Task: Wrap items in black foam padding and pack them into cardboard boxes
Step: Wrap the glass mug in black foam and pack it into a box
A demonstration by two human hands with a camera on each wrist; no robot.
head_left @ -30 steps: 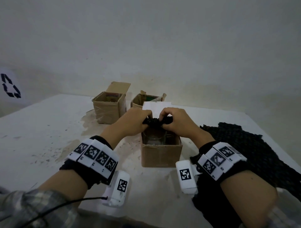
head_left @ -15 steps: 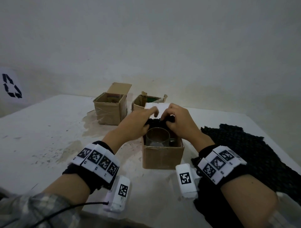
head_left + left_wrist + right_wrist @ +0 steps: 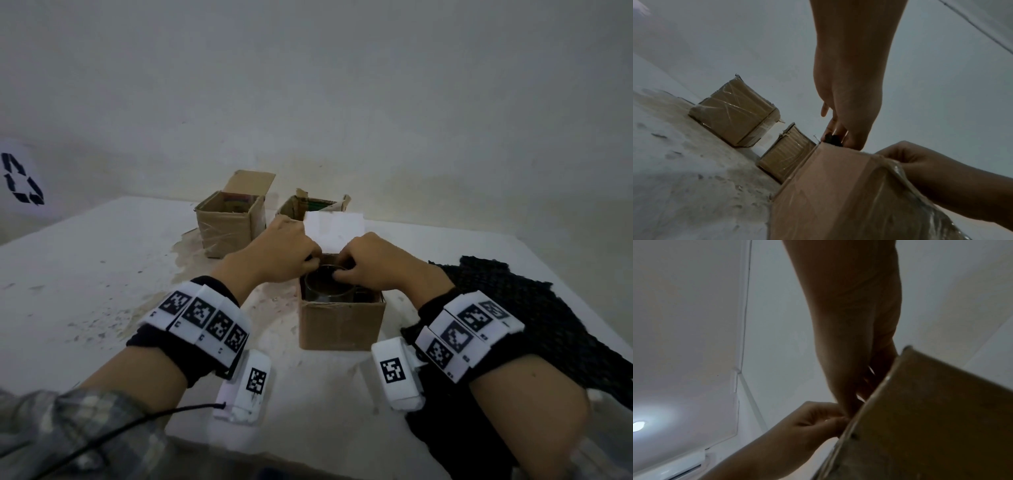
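White table (image 3: 85, 281): my left hand (image 3: 277, 253) and right hand (image 3: 373, 263) pinch black foam (image 3: 833, 139) into the near box (image 3: 340, 325) beside a glass (image 3: 329, 287); two far boxes (image 3: 229, 222) look filled.

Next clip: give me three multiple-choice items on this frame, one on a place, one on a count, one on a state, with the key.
1. Where does the glass sit?
A. in the near box
B. on the black foam sheet
C. on the bare table

2. How many cardboard boxes stand on the table?
A. one
B. three
C. five

3. The near box is:
A. taped shut
B. lying on its side
C. open at the top

Key: 1 A, its rim shows inside the box; 2 B, two behind, one near; 3 C, left hand and right hand reach in.
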